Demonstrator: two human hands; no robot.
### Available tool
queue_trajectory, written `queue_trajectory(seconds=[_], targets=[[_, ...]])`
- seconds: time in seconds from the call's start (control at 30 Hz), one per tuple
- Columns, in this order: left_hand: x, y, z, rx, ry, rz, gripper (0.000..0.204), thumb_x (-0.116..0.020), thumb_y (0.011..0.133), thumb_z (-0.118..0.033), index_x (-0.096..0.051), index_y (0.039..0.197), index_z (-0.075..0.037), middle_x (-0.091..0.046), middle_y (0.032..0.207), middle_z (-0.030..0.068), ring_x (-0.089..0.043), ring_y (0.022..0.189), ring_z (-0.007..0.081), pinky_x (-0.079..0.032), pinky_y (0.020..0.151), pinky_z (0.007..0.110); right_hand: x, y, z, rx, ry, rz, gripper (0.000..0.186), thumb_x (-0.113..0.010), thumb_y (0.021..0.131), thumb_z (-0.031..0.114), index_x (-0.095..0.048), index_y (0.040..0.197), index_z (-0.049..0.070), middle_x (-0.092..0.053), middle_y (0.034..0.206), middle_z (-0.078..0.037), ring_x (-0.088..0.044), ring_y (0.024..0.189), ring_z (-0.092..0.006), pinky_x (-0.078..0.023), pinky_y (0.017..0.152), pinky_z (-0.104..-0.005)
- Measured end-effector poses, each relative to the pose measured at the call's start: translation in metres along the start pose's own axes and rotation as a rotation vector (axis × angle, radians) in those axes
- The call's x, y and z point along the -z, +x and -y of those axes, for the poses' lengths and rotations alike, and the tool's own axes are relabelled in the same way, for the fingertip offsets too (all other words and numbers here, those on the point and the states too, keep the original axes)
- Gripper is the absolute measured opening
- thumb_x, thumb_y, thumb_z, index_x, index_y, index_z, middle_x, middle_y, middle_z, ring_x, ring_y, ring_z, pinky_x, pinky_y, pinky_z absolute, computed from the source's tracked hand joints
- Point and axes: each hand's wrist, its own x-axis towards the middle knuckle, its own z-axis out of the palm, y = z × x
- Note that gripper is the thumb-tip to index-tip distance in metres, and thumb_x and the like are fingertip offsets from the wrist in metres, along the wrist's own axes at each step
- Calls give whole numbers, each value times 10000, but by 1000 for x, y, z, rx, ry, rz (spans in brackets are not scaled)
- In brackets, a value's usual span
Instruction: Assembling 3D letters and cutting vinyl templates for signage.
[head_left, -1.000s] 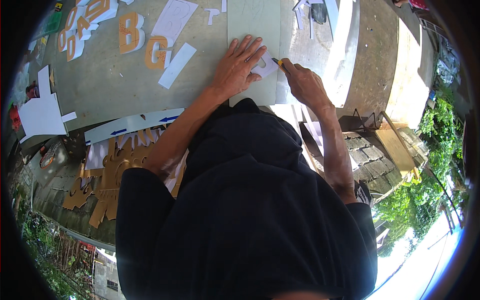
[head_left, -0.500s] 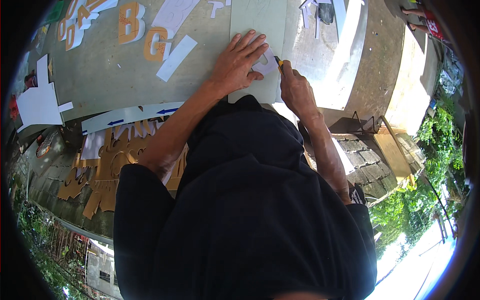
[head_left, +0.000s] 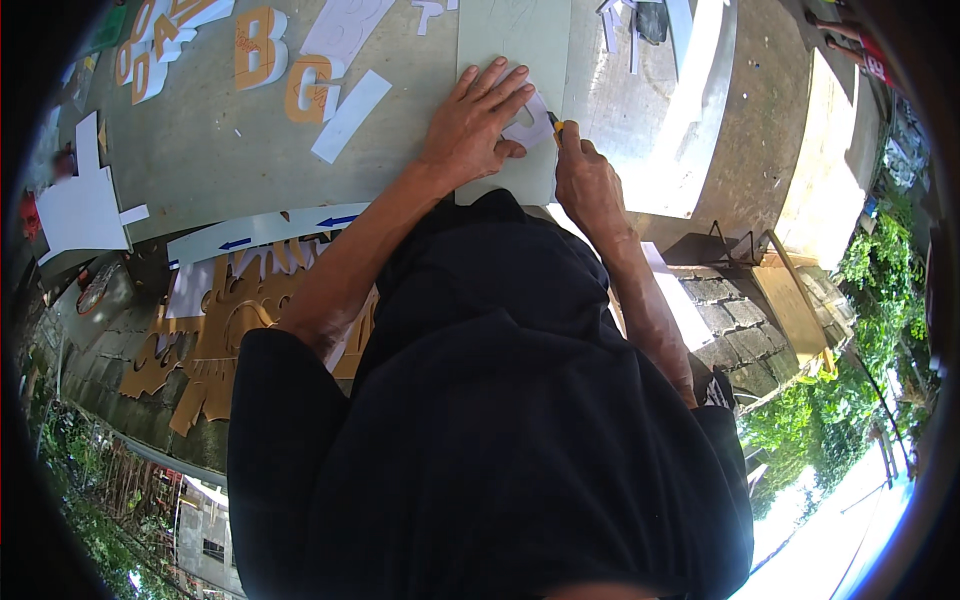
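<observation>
My left hand (head_left: 472, 128) lies flat with fingers spread, pressing on a white curved cut-out piece (head_left: 541, 126). Under that piece is a pale grey-green sheet (head_left: 515, 32) on the worktable. A yellow and black utility knife (head_left: 558, 130) is gripped in my right hand (head_left: 590, 185), its tip against the right edge of the curved piece. Part of the piece is hidden beneath my left fingers.
Orange-faced, thick letter-shaped cut-outs (head_left: 262, 48) stand at the table's far left, near a white strip (head_left: 350, 115). White scraps (head_left: 632, 40) lie at the far right. Brown cut sheets (head_left: 225, 325) rest below the table's near edge. Another person's legs (head_left: 835, 35) show at the upper right.
My right hand has shifted slightly toward me and to the left, with the knife still at the piece's edge. My left hand stays pressed in place.
</observation>
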Motion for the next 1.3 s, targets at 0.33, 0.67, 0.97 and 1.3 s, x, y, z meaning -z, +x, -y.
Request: queue_trajectory(seconds=[0.33,0.67,0.97,1.3], targets=[[0,0,-1,14,-6,-5,788,-874,743,-345,-595,1448,-131,-453,1616,-3,-358,1525,253,-303,1256,485,-4,-3,2,7,-33,-28,274,-521,967,25,-427,1220,-22,-648,873,-287,-695,741,-499,-573,620,-567],[0,0,-2,20,-5,2,779,-872,751,-349,-598,1447,-132,-455,1615,-2,-357,1526,254,-297,1260,486,-10,-5,5,-28,-26,-44,268,-532,965,26,-422,1203,-25,-649,868,-292,-695,738,-504,-574,614,-575],[1,0,-2,24,-7,4,776,-872,750,-354,-601,1444,-137,-460,1613,1,-358,1527,257,-297,1262,486,-14,-9,9,-50,-13,-74,272,-547,959,18,-416,1193,-32,-649,853,-293,-700,730,-499,-574,605,-573],[1,1,-3,29,-19,-2,787,-890,730,-332,-607,1437,-132,-475,1603,13,-361,1527,256,-290,1264,485,-16,-11,13,-71,9,-67,289,-563,936,-6,-416,1179,-60,-646,846,-296,-696,727,-500,-570,598,-570]])
